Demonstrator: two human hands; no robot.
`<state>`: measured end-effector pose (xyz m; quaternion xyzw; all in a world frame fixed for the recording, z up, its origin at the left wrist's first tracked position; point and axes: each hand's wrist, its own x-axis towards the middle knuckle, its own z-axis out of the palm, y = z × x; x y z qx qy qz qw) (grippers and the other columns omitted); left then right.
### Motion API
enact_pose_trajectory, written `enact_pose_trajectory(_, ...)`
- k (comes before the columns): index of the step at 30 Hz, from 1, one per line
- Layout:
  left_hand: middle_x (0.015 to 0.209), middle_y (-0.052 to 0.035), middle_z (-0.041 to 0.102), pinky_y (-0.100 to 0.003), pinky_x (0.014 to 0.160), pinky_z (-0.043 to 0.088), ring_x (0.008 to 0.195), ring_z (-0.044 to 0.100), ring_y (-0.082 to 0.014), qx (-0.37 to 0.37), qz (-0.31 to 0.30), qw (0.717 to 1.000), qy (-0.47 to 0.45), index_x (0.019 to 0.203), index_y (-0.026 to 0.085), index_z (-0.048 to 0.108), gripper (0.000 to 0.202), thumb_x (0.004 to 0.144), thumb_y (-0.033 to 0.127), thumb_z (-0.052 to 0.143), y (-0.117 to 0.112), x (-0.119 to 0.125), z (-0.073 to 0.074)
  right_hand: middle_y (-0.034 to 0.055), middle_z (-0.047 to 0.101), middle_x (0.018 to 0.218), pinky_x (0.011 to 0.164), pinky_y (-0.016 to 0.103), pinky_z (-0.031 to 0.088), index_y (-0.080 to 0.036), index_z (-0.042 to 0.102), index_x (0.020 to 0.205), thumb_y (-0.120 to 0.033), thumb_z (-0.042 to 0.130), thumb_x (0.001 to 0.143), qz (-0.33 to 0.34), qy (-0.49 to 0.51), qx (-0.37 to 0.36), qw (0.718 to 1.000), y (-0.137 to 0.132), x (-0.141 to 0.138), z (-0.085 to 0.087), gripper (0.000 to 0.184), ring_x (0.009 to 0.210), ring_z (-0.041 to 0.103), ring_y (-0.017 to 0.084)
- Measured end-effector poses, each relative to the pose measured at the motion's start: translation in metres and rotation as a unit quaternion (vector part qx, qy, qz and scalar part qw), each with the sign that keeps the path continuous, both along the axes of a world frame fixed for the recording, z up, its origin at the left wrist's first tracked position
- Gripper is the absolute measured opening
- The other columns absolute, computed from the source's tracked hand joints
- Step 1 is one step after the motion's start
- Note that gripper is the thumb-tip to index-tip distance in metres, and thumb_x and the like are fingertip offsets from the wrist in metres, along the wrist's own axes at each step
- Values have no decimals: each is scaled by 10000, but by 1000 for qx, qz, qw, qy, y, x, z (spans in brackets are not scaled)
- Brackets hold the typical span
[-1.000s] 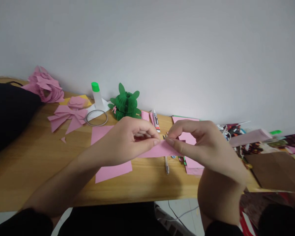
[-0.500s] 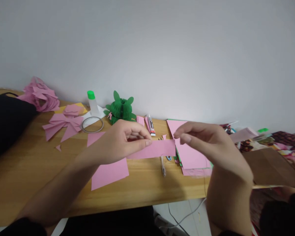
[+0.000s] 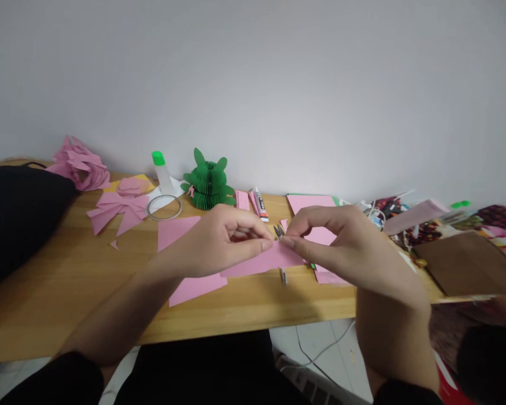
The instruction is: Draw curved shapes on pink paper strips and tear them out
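Observation:
A pink paper strip (image 3: pixel 263 262) hangs in the air above the table, its top edge pinched by my left hand (image 3: pixel 223 242) between thumb and fingers. Close to that pinch, my right hand (image 3: pixel 337 236) also grips the top edge with thumb and fingertips. Below the hands lies a pink paper sheet (image 3: pixel 198 289) on the wood. Partly hidden behind the strip and my right hand are a pair of scissors or snips (image 3: pixel 278 231) and a pink paper stack (image 3: pixel 314 202).
On the wooden table (image 3: pixel 122 287) stand a green paper honeycomb figure (image 3: pixel 209 183), a green-capped glue bottle (image 3: pixel 161 171), a metal ring (image 3: pixel 164 216) and a glue tube (image 3: pixel 260 205). Pink paper bows (image 3: pixel 120 208) lie left, beside a black bag (image 3: pixel 25 214). Brown cardboard (image 3: pixel 468 261) sits right.
My right hand has moved left and taken hold of the strip's top edge near my left hand; before, its fingers were at the strip's right end. The view has shifted slightly.

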<state>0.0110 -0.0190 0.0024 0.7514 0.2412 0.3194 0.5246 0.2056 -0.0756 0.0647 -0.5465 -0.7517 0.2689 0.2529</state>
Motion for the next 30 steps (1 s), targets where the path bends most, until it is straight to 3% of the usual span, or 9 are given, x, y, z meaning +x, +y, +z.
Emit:
enact_pose_trajectory(5,602,36,673,-153,491,419,532,556,-72,18,-2,1000,24,676,183,692,113,764,193,622,-10,-14,0,2,686,613,564,254,467,-192,677,633,-313,698,823,-2,7,-12,1000,-11,11,-2,226,589,611,120)
enact_pose_trajectory(9,635,16,723,-145,502,448,555,618,-84,12,-26,998,64,673,192,710,148,787,197,616,-19,-34,-8,8,680,611,578,264,464,-185,676,618,-399,731,800,12,31,-44,998,-20,18,-6,287,593,598,118)
enact_pose_trajectory(12,654,2,750,-147,532,501,587,676,-104,-20,-43,995,82,704,198,737,130,794,212,644,-25,-50,-14,-5,647,585,534,256,430,-184,675,612,-379,730,791,14,47,-64,997,-27,24,-8,270,561,556,104)
enact_pose_trajectory(15,661,-5,749,-159,559,538,605,696,-116,-25,-19,997,75,707,199,741,95,782,238,698,-27,-62,-18,-15,618,570,492,247,391,-181,671,615,-333,708,792,11,70,-91,993,-32,30,-11,236,528,514,92)
enact_pose_trajectory(20,742,-33,765,-232,648,588,693,729,-158,-75,0,995,67,759,186,740,112,794,286,703,-34,-52,-26,-30,618,579,499,233,393,-183,699,653,-297,702,759,51,53,-163,984,-24,26,-28,155,538,518,88)
enact_pose_trajectory(23,790,-40,772,-272,682,584,720,731,-174,-147,-63,981,106,890,185,750,188,725,275,755,-44,-33,-41,-43,603,574,503,219,403,-186,696,656,-295,689,752,116,23,-216,969,-11,15,-48,145,547,526,88)
enact_pose_trajectory(26,649,-8,718,-253,599,536,602,664,-142,-232,-79,961,130,720,179,733,82,653,215,766,-52,-19,-66,-64,553,520,468,210,363,-184,685,642,-311,690,730,146,0,-282,948,0,9,-72,155,492,474,75)
enact_pose_trajectory(28,581,6,681,-251,550,511,537,623,-133,-293,-56,947,118,671,167,703,129,609,231,796,-54,-15,-84,-65,547,493,465,213,350,-178,680,624,-310,695,712,138,5,-315,939,7,8,-88,159,471,462,72)
enact_pose_trajectory(30,584,3,678,-261,557,513,536,620,-135,-315,-35,942,111,675,160,684,178,605,261,813,-53,-14,-101,-42,591,519,505,221,386,-167,683,614,-291,712,677,83,53,-306,947,14,11,-102,142,506,506,82)
